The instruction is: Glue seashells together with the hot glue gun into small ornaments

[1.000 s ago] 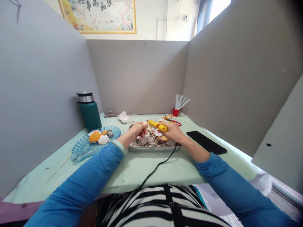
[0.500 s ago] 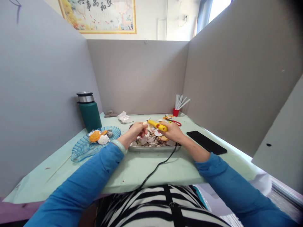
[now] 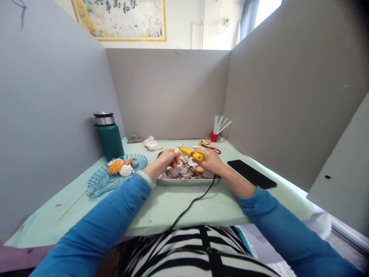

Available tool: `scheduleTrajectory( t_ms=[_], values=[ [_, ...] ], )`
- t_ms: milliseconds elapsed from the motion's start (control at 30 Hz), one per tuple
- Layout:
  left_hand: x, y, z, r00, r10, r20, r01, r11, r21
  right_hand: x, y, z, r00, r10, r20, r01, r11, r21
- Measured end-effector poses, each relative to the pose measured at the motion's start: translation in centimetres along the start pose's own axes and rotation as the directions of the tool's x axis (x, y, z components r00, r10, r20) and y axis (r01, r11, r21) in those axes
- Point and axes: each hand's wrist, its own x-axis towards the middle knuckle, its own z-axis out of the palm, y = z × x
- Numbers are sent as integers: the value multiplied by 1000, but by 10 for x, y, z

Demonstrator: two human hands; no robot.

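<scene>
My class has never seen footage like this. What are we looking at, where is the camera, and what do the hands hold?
There is no machine here, only a person's two bare hands. The view comes from a camera worn on the head, looking forward and down. The left hand pinches a small pale piece, too small to identify; the right hand holds a yellow tool. Beneath them, on the pale green table covering, is a metal tray of shells. To the left stand a blue dish and a green bottle; to the right lies a flat black object.
</scene>
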Motion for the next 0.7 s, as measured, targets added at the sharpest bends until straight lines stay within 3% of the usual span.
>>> scheduleTrajectory(
  t_ms=[333, 700],
  values=[
    [-2, 1, 1, 1000, 16, -4, -16, 1000, 24, 0, -1, 0, 1000, 21, 12, -21, 1000, -6],
    [-2, -1, 3, 998, 42, -38, -35, 984, 173, 0, 0, 1, 999, 42, 31, -42, 999, -2]
  ],
)
